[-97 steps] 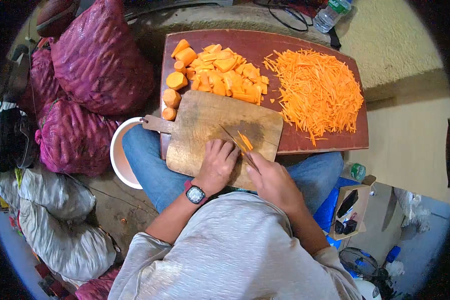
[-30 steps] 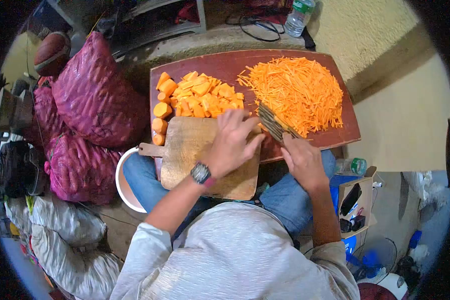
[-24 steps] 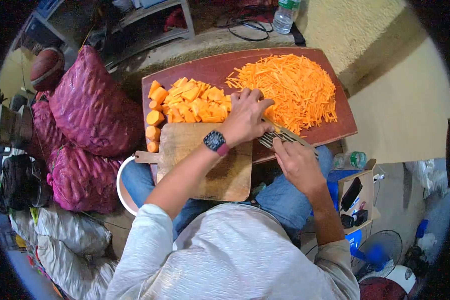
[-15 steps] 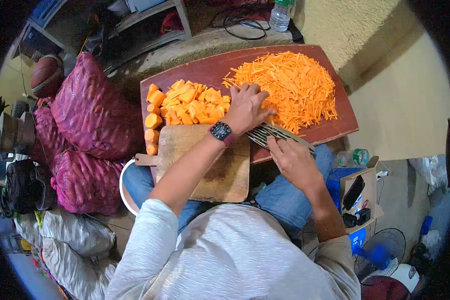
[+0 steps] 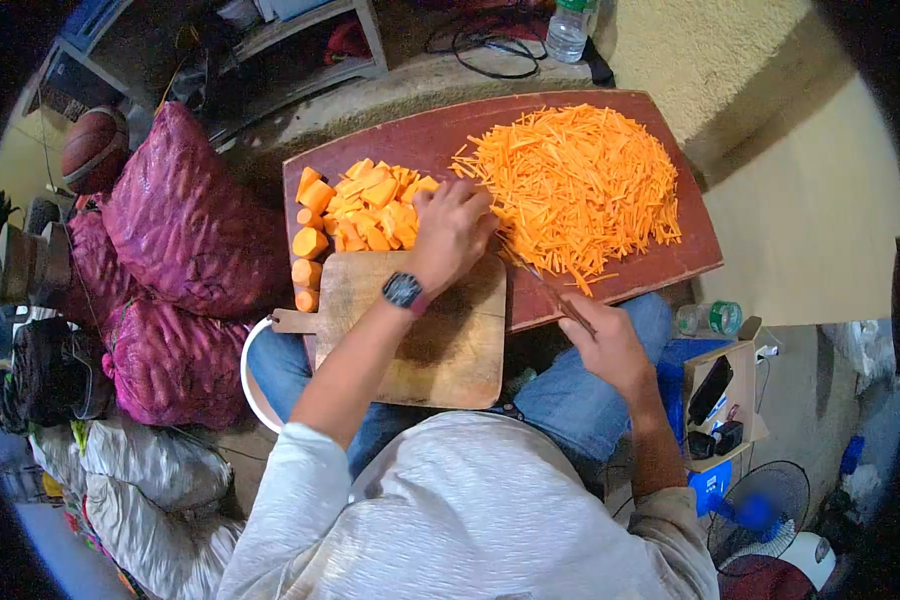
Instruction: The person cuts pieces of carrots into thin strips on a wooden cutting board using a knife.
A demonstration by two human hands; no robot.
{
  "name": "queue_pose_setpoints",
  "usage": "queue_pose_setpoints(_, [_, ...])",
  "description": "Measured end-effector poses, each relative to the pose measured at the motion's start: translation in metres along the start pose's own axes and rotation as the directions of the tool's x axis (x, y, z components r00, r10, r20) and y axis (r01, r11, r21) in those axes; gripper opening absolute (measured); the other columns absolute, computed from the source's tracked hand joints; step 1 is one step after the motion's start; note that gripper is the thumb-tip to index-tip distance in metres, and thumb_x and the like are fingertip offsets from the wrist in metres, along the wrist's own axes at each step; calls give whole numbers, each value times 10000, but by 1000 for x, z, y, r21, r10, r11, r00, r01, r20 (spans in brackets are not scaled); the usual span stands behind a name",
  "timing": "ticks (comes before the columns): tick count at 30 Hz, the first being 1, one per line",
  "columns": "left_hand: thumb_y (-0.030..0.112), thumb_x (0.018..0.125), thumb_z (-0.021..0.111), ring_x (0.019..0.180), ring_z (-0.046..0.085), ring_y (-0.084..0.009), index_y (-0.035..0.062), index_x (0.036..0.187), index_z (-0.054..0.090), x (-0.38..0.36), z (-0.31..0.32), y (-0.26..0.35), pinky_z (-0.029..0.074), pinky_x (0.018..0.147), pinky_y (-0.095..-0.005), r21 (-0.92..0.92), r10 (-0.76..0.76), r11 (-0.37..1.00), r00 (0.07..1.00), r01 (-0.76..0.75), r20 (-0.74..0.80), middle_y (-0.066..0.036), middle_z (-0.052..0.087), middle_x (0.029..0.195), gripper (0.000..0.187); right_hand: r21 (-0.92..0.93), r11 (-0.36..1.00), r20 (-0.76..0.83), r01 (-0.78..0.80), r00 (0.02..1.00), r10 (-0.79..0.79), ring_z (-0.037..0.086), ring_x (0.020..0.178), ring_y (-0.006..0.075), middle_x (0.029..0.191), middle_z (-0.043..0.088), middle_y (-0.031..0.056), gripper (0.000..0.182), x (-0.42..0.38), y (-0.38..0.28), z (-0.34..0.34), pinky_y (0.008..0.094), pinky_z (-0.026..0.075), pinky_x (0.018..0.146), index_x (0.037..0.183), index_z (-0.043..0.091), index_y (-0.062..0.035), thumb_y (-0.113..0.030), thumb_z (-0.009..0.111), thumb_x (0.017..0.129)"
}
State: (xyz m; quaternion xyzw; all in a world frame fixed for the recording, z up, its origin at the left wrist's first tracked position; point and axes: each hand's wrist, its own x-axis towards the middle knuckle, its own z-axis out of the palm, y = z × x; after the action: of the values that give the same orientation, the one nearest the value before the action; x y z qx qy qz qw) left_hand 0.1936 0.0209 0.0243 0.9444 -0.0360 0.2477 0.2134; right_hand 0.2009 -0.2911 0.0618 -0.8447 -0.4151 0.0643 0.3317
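Note:
My left hand (image 5: 452, 232) is over the right side of a heap of cut carrot pieces (image 5: 380, 190), fingers bent and somewhat apart. Its fingertips are at the pieces and partly hidden; I see nothing held in them. My right hand (image 5: 610, 345) is closed around the near end of a flat grater (image 5: 550, 292), seen almost edge-on, whose far end meets the edge of a large pile of carrot strips (image 5: 590, 180). Below my left wrist lies a wooden cutting board (image 5: 420, 340). Several thick carrot chunks (image 5: 308, 242) stand in a row along the left edge.
The pile and pieces sit on a red-brown tabletop (image 5: 685, 262). Pink mesh sacks of carrots (image 5: 195, 220) are stacked at left, above white sacks (image 5: 155, 465). At right are a wooden box (image 5: 735, 380), a plastic bottle (image 5: 708, 318) and a fan (image 5: 760, 510).
My left hand has moved left, off the grater and over the carrot pieces. My right hand has shifted slightly right and down; the grater has turned from its slotted face to nearly edge-on.

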Motion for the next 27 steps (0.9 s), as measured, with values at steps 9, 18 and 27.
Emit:
queue_pose_setpoints(9, [135, 895, 818, 1126, 618, -306, 90, 1098, 764, -96, -32, 24, 395, 998, -512, 8, 8, 1000, 999, -8, -39, -83, 667, 1119, 214, 274, 846, 340, -457, 869, 360, 656, 777, 283, 881, 677, 220, 207, 9, -9, -19, 408, 546, 770, 1174, 684, 17, -148, 691, 1049])
queue_pose_setpoints(18, [130, 908, 795, 1197, 615, -314, 89, 1113, 770, -114, -21, 25, 387, 1024, -535, -21, -39, 999, 999, 39, 10, -94, 680, 1167, 210, 159, 981, 115, -110, 989, 92, 641, 725, 264, 823, 655, 204, 207, 72, 50, 10, 417, 523, 706, 1083, 692, 23, -179, 685, 1043])
queue_pose_setpoints(27, [125, 890, 790, 1241, 602, -317, 95, 1174, 778, -114, -27, 30, 362, 1071, -534, -1, -71, 997, 995, 71, 66, -92, 686, 1240, 285, 2, 998, 39, -68, 997, 68, 655, 670, 365, 809, 692, 233, 183, 132, 66, -42, 452, 546, 675, 1110, 728, -21, -180, 705, 1022])
